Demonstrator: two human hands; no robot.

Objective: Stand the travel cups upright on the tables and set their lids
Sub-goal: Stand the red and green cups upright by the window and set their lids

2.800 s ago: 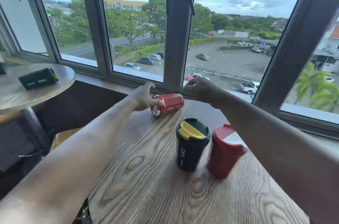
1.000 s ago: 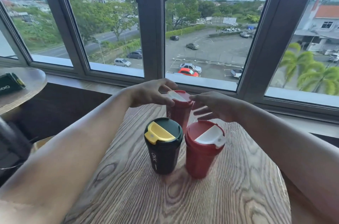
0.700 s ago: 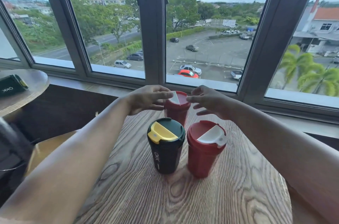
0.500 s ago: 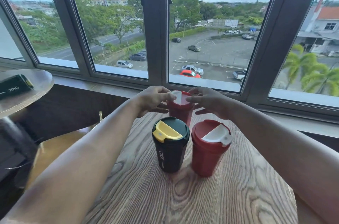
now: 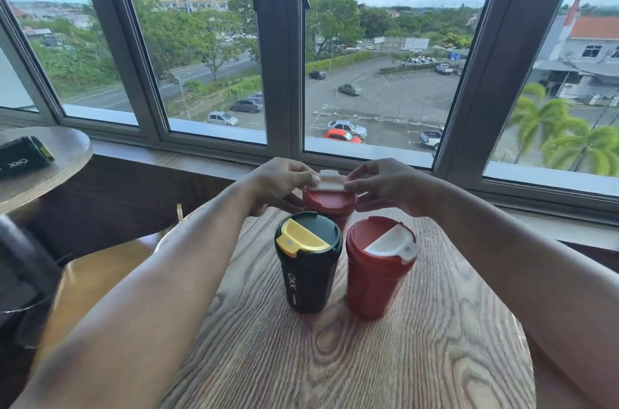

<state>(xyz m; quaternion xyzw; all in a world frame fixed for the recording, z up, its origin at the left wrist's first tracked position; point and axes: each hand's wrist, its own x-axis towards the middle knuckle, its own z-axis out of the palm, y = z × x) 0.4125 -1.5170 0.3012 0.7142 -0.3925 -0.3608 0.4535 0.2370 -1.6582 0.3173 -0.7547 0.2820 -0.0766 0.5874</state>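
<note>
Two red cups (image 5: 377,269), two black cups (image 5: 307,269), two tables (image 5: 385,358)

The far red cup (image 5: 330,204) at mid-frame shows only its lid; the black cup (image 5: 308,269) and the near red cup (image 5: 380,269) cover its body. The left hand (image 5: 278,182) and right hand (image 5: 385,184) hide both ends of the white flap (image 5: 331,182), so whether the flap is seated cannot be told. At the left edge of the frame, a lying dark cup (image 5: 23,155) is cut off, as is the side counter (image 5: 63,154) under it. The main counter (image 5: 368,358) runs off the bottom edge.
</note>
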